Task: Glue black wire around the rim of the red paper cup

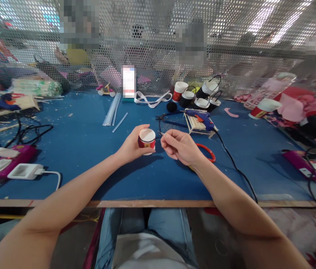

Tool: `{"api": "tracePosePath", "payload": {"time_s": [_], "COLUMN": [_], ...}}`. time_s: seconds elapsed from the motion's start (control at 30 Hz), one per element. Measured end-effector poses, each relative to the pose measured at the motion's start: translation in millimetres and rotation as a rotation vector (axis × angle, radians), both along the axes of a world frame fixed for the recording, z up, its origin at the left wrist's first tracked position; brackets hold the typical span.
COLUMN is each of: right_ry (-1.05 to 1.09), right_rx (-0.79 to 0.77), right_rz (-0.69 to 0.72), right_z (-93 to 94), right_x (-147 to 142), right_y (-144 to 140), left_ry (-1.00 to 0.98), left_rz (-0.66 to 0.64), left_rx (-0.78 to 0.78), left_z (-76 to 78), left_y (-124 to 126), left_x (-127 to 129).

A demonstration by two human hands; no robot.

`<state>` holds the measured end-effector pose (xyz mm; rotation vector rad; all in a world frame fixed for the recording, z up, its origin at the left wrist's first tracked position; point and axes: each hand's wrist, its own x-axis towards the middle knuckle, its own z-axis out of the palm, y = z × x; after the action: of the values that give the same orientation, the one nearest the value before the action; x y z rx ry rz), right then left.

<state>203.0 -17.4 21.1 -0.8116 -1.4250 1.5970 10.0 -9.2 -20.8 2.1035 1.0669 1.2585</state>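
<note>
My left hand [131, 146] grips a small red paper cup [147, 141] with a white inside, held just above the blue table [85, 149]. Right beside the cup, my right hand [180, 146] pinches a thin black wire [159, 131] between thumb and fingers; the wire rises from the fingertips next to the cup's rim. Under my right hand lies a pair of red-handled scissors [208, 151].
A blue glue gun [199, 116] rests on a wooden stick rack [198, 127], its black cord [238, 170] running to the table's front edge. Several cups with black wire handles [201, 95] stand at the back by a perforated metal screen [158, 45]. Power strips lie left [9, 162] and right [306, 166].
</note>
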Motion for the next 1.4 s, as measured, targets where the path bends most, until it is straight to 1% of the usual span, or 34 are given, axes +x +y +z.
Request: {"api": "tracePosePath", "payload": {"time_s": [0.07, 0.17, 0.2, 0.27, 0.37, 0.5, 0.67, 0.8, 0.9, 1.0, 1.17, 1.4], "right_ry": [0.008, 0.002, -0.003, -0.015, -0.035, -0.040, -0.028, -0.021, 0.010, 0.037, 0.041, 0.034], "right_rx": [-0.076, -0.175, -0.202, -0.243, -0.268, -0.291, -0.313, -0.336, -0.374, -0.390, -0.382, -0.350], "right_rz": [0.100, 0.231, 0.269, 0.329, 0.405, 0.490, 0.538, 0.547, 0.589, 0.629, 0.635, 0.607], "right_z": [2.6, 2.9, 2.2, 0.4, -1.5, -1.2, -1.0, -1.0, -1.5, -3.0, -5.0, -4.9], "right_x": [1, 2, 2, 2, 1, 3, 6, 6, 6, 7, 8, 5], "right_y": [-1, -2, -2, -3, -3, -2, 0, -2, -2, -1, 0, -1], "left_ry": [0.055, 0.061, 0.068, 0.112, 0.153, 0.158, 0.221, 0.228, 0.199, 0.189, 0.151, 0.137], "left_rz": [0.015, 0.067, 0.051, 0.010, -0.051, -0.094, -0.133, -0.100, -0.068, -0.092, -0.128, -0.085], "left_rx": [0.158, 0.383, 0.438, 0.489, 0.508, 0.508, 0.510, 0.575, 0.605, 0.614, 0.596, 0.581], "left_z": [9.1, 22.4, 25.3, 28.2, 28.3, 30.3, 35.0, 33.8, 33.2, 33.0, 31.0, 30.9], "left_y": [-5, -16, -19, -24, -28, -29, -30, -32, -33, -34, -34, -35], "left_x": [-1, 0, 1, 2, 4, 4, 3, 4, 6, 7, 6, 8]}}
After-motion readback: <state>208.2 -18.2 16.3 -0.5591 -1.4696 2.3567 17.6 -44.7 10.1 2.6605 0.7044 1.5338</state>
